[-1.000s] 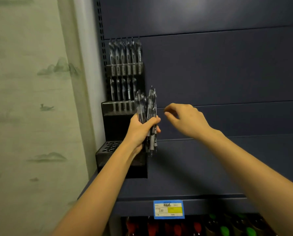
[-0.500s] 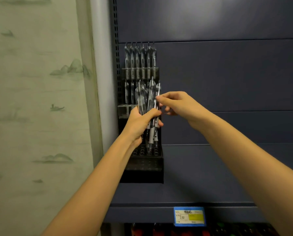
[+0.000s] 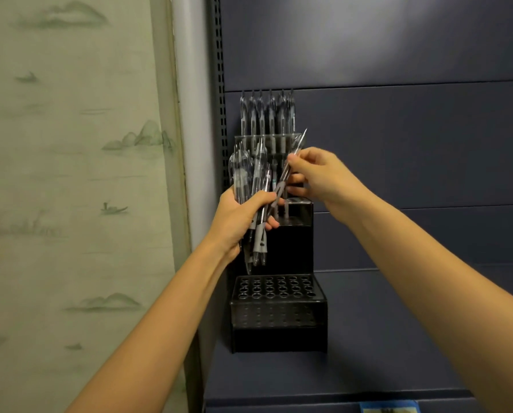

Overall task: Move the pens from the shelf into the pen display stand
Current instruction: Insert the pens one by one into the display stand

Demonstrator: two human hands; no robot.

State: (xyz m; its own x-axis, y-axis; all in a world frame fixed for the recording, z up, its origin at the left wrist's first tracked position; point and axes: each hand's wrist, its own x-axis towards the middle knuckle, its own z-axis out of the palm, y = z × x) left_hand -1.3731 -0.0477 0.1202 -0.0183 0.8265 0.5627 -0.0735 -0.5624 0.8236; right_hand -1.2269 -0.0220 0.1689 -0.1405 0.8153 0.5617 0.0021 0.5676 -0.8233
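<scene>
Dark shelving backed the tiered pen display stand, top row filled, lowest holes vacant. Before the middle tier the left hand gripped a bundle of pens upright, apparently as a reserve. The right hand pinched a single pen, tilted, seemingly for insertion.

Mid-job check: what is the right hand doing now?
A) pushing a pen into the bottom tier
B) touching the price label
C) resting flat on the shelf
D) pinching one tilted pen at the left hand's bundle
D: the right hand pinches a single tilted pen whose lower end lies among the bundle of pens that the left hand grips.
</scene>
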